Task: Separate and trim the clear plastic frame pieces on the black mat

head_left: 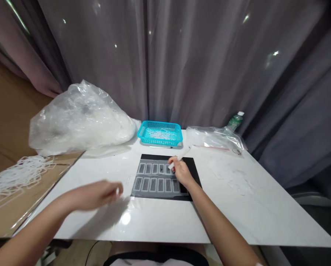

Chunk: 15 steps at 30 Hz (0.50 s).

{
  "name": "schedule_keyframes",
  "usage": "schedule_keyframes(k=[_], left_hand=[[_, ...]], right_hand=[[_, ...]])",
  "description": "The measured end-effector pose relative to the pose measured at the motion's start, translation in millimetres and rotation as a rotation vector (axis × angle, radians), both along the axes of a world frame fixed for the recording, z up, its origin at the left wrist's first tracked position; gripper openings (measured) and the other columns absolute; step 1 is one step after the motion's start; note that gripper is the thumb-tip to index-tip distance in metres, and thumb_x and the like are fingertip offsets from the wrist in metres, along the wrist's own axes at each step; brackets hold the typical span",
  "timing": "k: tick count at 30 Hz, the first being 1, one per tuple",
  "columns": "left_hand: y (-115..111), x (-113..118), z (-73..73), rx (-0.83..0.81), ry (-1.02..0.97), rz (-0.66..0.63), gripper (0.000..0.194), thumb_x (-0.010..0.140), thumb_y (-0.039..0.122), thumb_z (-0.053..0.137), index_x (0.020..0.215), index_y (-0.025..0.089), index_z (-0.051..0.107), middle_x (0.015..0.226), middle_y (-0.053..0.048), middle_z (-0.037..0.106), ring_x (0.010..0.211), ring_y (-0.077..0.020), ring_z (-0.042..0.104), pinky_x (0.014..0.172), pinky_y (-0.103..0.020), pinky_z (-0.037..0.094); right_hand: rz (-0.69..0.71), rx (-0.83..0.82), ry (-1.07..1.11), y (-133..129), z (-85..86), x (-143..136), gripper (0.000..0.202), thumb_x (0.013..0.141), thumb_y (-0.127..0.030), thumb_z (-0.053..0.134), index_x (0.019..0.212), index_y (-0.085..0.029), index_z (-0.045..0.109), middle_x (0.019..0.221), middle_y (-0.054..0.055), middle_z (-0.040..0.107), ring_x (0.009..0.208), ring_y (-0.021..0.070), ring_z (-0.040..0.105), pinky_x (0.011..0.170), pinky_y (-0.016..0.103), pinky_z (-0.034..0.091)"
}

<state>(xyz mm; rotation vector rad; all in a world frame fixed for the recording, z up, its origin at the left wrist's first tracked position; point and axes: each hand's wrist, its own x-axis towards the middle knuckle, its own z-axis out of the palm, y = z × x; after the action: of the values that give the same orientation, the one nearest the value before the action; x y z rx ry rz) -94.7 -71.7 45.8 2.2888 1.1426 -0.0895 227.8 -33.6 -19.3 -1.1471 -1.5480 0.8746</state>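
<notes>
My right hand [181,171] is closed around a slim white pen-like tool [182,155], over the upper right of a black mat [191,168]. A clear plastic sheet [148,194] covers most of this mat. On it, white rectangular frames [155,169] with dark insides lie in two rows. Small dark marks show inside a frame near my fingers. My left hand [102,194] is raised over the white table, left of the mat, slightly blurred. Its fingers curl together, with a small pale spot between them that I cannot make out.
A blue basket [159,142] with white pieces stands behind the mat. A large clear bag [82,122] sits at the back left, and loose white frames [18,175] pile on cardboard [40,192]. Flat plastic bags [212,136] and a green bottle [235,121] lie at the back right.
</notes>
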Motion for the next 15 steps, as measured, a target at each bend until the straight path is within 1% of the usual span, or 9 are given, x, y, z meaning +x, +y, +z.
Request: schedule_keyframes(k=[1, 2, 3, 5, 6, 8, 10, 12, 15], left_hand=[[25, 4, -0.6, 0.082, -0.012, 0.011, 0.039, 0.093, 0.048, 0.034, 0.100, 0.021, 0.061, 0.086, -0.004, 0.068, 0.072, -0.0174, 0.063, 0.065, -0.028, 0.048], [49, 9, -4.7, 0.196, -0.017, 0.046, 0.042, 0.092, 0.050, 0.033, 0.106, 0.019, 0.059, 0.099, -0.008, 0.068, 0.084, -0.0208, 0.064, 0.075, -0.031, 0.048], [70, 14, -12.1, 0.305, -0.020, 0.087, 0.048, 0.091, 0.052, 0.034, 0.113, 0.017, 0.057, 0.111, -0.012, 0.064, 0.098, -0.0249, 0.061, 0.086, -0.036, 0.046], [100, 22, -33.5, 0.349, -0.019, 0.102, 0.062, 0.088, 0.057, 0.036, 0.127, 0.010, 0.048, 0.135, -0.020, 0.048, 0.124, -0.0322, 0.046, 0.103, -0.043, 0.034], [108, 24, -45.1, 0.352, -0.016, 0.095, 0.069, 0.086, 0.060, 0.038, 0.132, 0.008, 0.044, 0.143, -0.021, 0.038, 0.132, -0.0341, 0.035, 0.107, -0.045, 0.029], [114, 25, -64.8, 0.323, -0.008, 0.066, 0.080, 0.083, 0.064, 0.042, 0.140, 0.008, 0.034, 0.151, -0.021, 0.024, 0.139, -0.0354, 0.021, 0.111, -0.050, 0.020], [111, 23, -76.5, 0.292, 0.000, 0.025, 0.086, 0.082, 0.068, 0.044, 0.145, 0.011, 0.027, 0.153, -0.019, 0.019, 0.141, -0.0346, 0.016, 0.112, -0.053, 0.013], [107, 21, -80.4, 0.269, 0.008, -0.021, 0.089, 0.081, 0.070, 0.043, 0.147, 0.013, 0.023, 0.153, -0.017, 0.019, 0.141, -0.0333, 0.015, 0.113, -0.054, 0.008], [106, 19, -79.7, 0.251, 0.024, -0.056, 0.089, 0.081, 0.071, 0.043, 0.148, 0.015, 0.021, 0.154, -0.015, 0.017, 0.142, -0.0336, 0.013, 0.113, -0.054, 0.006]], right_hand=[[0.080, -0.045, 0.041, 5, 1.7, -14, 0.053, 0.090, -0.061, 0.029, 0.087, -0.018, 0.059, 0.061, 0.000, 0.052, 0.053, 0.0123, 0.049, 0.053, 0.025, 0.042], [0.148, -0.085, 0.086, 10, 2.3, -29, 0.053, 0.088, -0.062, 0.032, 0.092, -0.017, 0.061, 0.062, 0.000, 0.055, 0.053, 0.0119, 0.051, 0.053, 0.025, 0.043], [0.195, -0.116, 0.122, 15, 1.9, -43, 0.051, 0.087, -0.061, 0.038, 0.096, -0.017, 0.062, 0.067, 0.002, 0.059, 0.055, 0.0119, 0.055, 0.054, 0.025, 0.045], [0.209, -0.144, 0.115, 23, -2.0, -65, 0.039, 0.084, -0.052, 0.051, 0.097, -0.017, 0.064, 0.076, 0.004, 0.066, 0.061, 0.0127, 0.060, 0.059, 0.025, 0.048], [0.193, -0.149, 0.072, 26, -5.0, -73, 0.032, 0.082, -0.045, 0.057, 0.096, -0.017, 0.066, 0.078, 0.004, 0.067, 0.063, 0.0133, 0.061, 0.060, 0.026, 0.049], [0.153, -0.147, -0.059, 28, -11.7, -82, 0.020, 0.079, -0.033, 0.062, 0.089, -0.018, 0.069, 0.078, 0.003, 0.069, 0.066, 0.0146, 0.063, 0.063, 0.026, 0.049], [0.140, -0.127, -0.191, 26, -17.5, -84, 0.015, 0.080, -0.028, 0.061, 0.087, -0.019, 0.070, 0.079, 0.003, 0.071, 0.070, 0.0160, 0.064, 0.068, 0.028, 0.050], [0.160, -0.090, -0.289, 22, -21.0, -84, 0.016, 0.083, -0.028, 0.058, 0.091, -0.021, 0.070, 0.083, 0.002, 0.073, 0.076, 0.0172, 0.066, 0.074, 0.029, 0.050], [0.235, -0.003, -0.373, 18, -22.7, -85, 0.018, 0.086, -0.026, 0.054, 0.092, -0.023, 0.070, 0.084, 0.002, 0.073, 0.079, 0.0171, 0.067, 0.077, 0.029, 0.049]])
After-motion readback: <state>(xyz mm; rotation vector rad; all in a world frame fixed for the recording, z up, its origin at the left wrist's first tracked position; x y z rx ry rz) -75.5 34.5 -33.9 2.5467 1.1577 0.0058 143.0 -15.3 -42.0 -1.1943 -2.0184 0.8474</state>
